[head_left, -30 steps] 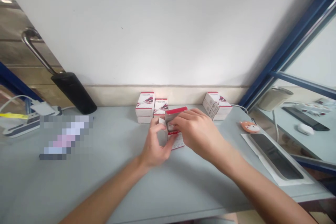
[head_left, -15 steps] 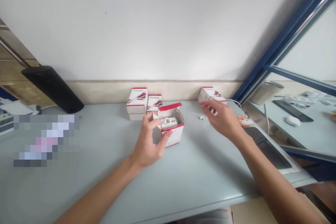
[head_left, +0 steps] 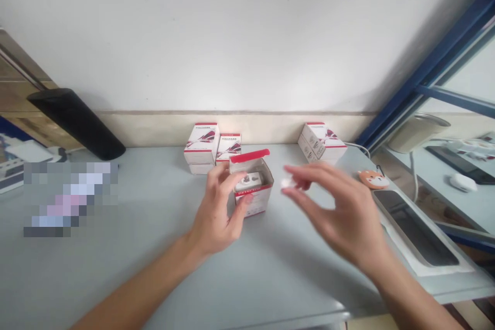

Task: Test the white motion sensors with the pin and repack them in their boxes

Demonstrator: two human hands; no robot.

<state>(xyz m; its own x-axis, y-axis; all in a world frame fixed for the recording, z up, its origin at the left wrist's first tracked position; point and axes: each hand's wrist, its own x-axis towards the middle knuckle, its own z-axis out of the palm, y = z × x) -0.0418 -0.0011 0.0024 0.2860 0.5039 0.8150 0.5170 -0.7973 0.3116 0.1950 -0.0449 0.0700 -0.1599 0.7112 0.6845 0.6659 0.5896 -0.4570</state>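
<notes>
Head view: right hand's grip pinches a white piece too blurred to name, left hand clasps an open box

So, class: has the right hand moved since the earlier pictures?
Yes: against the white-and-red box by the wall, the right hand has drawn back toward the person, away from that box.

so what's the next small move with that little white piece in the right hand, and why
Probably lower the small white piece pinched in the right hand into the open white-and-red cardboard box, I'd judge. The left hand is steadying the box, its red-edged lid stands up out of the way, and the white insert inside is within easy reach.
</notes>
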